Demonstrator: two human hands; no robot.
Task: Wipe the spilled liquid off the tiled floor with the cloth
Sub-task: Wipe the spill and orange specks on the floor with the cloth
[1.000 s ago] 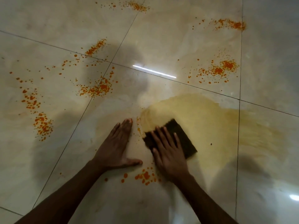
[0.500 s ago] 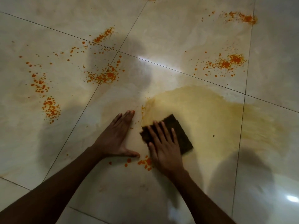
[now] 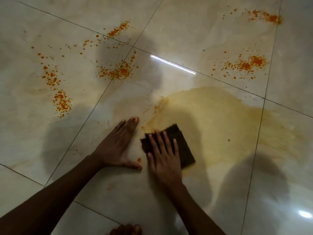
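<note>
A dark brown folded cloth (image 3: 182, 146) lies flat on the glossy cream tiled floor (image 3: 186, 31). My right hand (image 3: 163, 158) presses on it with straight spread fingers, covering its left half. My left hand (image 3: 116, 145) rests flat on the tile just left of the cloth, thumb stretched toward it. A broad yellow wet smear (image 3: 220, 122) spreads right of and beyond the cloth. One orange drop (image 3: 139, 159) sits between my two hands. Orange splatter patches lie at the far left (image 3: 61, 102), centre left (image 3: 118, 72) and upper right (image 3: 250, 64).
More orange splatter marks the top right corner (image 3: 269, 17) and the upper left tile (image 3: 118, 29). Toes of a bare foot (image 3: 126, 229) show at the bottom edge. Dark grout lines cross the floor, and a bright light reflection (image 3: 172, 64) streaks the centre.
My right hand has drawn the cloth back toward me over the orange drops near my left thumb; only one drop shows there now. The left hand stays planted.
</note>
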